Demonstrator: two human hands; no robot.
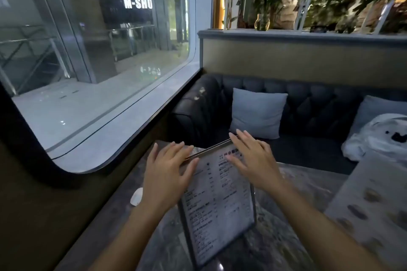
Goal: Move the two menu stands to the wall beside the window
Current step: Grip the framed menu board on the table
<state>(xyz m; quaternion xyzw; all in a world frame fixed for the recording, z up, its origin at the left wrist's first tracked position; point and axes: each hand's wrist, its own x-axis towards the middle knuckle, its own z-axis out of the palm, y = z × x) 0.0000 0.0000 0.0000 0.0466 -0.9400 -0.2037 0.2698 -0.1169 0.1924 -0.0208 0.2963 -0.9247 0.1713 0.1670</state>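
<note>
menu stand (pixel 217 204): glossy clear plastic over printed paper, dark frame
table (pixel 286 237): polished grey marble-look top
sofa (pixel 319 103): dark tufted leather-like upholstery
cushion (pixel 258 112): matt pale blue cloth
window (pixel 88 50): smooth reflective glass

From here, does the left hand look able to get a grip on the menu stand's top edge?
Probably yes. The left hand is open, fingers spread, right at the top edge of the menu stand. Nothing lies between them, and the right hand is at the other end.
</note>
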